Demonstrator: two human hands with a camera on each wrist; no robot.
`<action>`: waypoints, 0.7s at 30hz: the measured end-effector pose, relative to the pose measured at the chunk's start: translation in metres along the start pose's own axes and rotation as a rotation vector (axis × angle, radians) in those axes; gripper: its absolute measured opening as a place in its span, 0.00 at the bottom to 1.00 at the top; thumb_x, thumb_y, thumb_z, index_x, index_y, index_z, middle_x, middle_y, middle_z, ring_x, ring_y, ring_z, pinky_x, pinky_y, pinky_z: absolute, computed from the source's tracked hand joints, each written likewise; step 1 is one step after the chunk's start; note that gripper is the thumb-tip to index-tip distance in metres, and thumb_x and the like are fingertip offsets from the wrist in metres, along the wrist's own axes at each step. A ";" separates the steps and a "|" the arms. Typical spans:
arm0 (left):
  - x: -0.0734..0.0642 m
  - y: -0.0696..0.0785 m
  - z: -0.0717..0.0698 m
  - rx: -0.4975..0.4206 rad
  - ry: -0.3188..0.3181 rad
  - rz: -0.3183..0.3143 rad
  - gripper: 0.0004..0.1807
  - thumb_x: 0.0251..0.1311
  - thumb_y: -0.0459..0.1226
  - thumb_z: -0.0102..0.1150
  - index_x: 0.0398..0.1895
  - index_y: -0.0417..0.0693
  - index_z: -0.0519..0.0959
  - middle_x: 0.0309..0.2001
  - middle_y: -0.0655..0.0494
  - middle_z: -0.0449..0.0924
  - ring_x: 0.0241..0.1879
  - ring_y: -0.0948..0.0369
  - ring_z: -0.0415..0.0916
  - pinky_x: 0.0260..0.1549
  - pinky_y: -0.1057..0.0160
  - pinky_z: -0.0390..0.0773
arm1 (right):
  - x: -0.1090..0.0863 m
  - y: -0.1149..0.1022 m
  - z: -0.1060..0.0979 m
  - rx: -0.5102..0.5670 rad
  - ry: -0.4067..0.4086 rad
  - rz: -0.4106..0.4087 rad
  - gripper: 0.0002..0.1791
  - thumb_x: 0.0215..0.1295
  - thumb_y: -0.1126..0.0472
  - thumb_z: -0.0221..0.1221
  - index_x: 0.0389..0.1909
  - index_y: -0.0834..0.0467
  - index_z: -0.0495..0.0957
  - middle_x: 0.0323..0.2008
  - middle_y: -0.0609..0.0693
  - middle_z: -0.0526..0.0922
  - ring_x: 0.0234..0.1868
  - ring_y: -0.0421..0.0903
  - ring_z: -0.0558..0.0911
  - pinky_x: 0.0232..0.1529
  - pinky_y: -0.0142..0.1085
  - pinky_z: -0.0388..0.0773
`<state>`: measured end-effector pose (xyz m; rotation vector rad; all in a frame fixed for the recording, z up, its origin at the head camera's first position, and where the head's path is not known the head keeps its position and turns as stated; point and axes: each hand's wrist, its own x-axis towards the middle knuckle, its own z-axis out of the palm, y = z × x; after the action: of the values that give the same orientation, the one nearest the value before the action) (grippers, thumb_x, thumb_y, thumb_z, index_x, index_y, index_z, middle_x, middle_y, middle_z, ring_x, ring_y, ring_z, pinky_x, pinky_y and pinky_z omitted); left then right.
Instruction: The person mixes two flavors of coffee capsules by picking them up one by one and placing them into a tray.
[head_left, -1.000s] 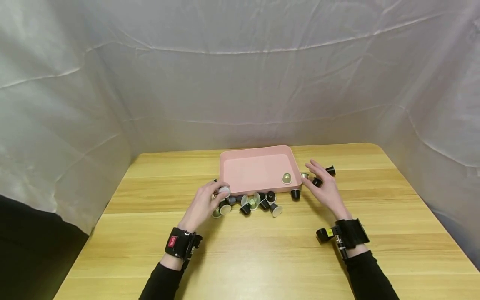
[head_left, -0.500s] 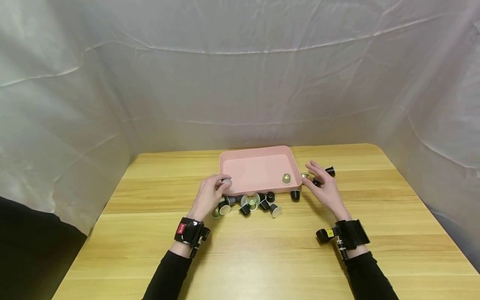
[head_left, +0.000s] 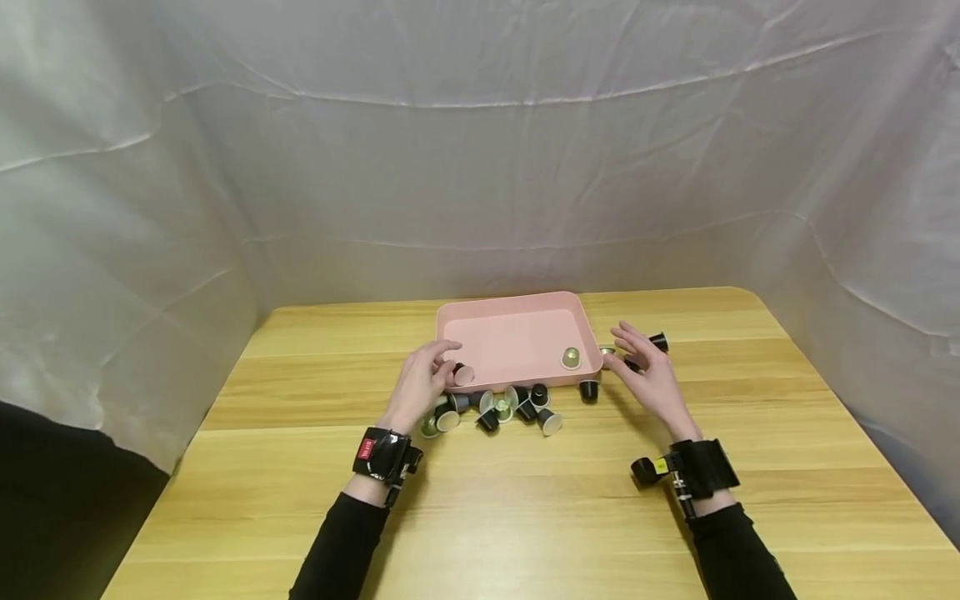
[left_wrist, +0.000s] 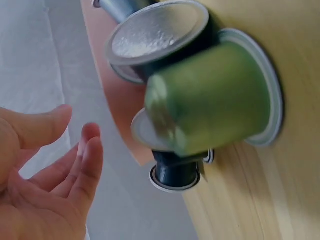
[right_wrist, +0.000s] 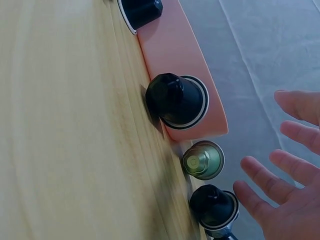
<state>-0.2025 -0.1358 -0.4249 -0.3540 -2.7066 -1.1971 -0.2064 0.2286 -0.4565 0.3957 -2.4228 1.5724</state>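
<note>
My left hand (head_left: 418,385) is over the left edge of a pink tray (head_left: 510,333), thumb and fingers apart. A coffee capsule with a pale lid (head_left: 464,376) lies inside the tray just beside its fingertips. In the left wrist view that hand (left_wrist: 55,170) holds nothing, and a green capsule (left_wrist: 215,100) is close to the camera. My right hand (head_left: 651,383) hovers at the tray's right side with fingers spread, near a gold-green capsule (right_wrist: 204,160) and a black capsule (right_wrist: 214,206). A gold capsule (head_left: 571,358) stands in the tray's front right corner.
Several black and green capsules lie in a loose row along the tray's front edge, among them a pale-lidded one (head_left: 551,422). A single black capsule (head_left: 589,391) sits by the front right corner. Another black one (head_left: 658,342) is behind the right hand. A pale curtain (head_left: 480,167) surrounds the wooden table (head_left: 510,517).
My left hand moved right and over the tray with the pale-lidded capsule, then let it go inside. The right hand has stayed in place.
</note>
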 end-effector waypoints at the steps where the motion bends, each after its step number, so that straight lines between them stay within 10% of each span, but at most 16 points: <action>1: -0.001 -0.001 -0.002 -0.009 0.019 0.000 0.18 0.66 0.27 0.58 0.59 0.40 0.79 0.47 0.38 0.85 0.33 0.53 0.82 0.30 0.62 0.82 | 0.000 0.000 0.000 0.001 -0.001 0.001 0.27 0.71 0.67 0.59 0.68 0.69 0.68 0.76 0.68 0.58 0.68 0.69 0.71 0.69 0.56 0.68; 8: -0.011 -0.007 -0.009 0.020 0.100 -0.029 0.19 0.72 0.37 0.55 0.62 0.40 0.77 0.69 0.40 0.72 0.70 0.41 0.66 0.72 0.39 0.63 | 0.001 0.001 -0.001 0.003 0.019 -0.020 0.27 0.71 0.68 0.58 0.68 0.70 0.67 0.75 0.69 0.59 0.67 0.69 0.71 0.68 0.35 0.74; 12: -0.015 -0.014 -0.010 0.039 0.084 -0.067 0.23 0.72 0.40 0.55 0.67 0.41 0.73 0.73 0.40 0.67 0.74 0.41 0.60 0.75 0.38 0.56 | 0.002 0.002 -0.003 0.002 0.038 -0.039 0.26 0.69 0.70 0.59 0.67 0.71 0.68 0.74 0.70 0.61 0.67 0.70 0.70 0.61 0.15 0.69; 21: -0.022 -0.021 -0.014 0.024 0.072 -0.089 0.25 0.73 0.41 0.53 0.70 0.43 0.69 0.75 0.39 0.62 0.76 0.41 0.56 0.75 0.37 0.55 | 0.005 0.002 -0.004 -0.035 0.085 -0.029 0.27 0.68 0.73 0.59 0.66 0.74 0.68 0.73 0.73 0.61 0.68 0.72 0.69 0.55 0.07 0.63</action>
<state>-0.1866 -0.1632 -0.4355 -0.1860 -2.6980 -1.1744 -0.2111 0.2321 -0.4551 0.3484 -2.3664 1.5019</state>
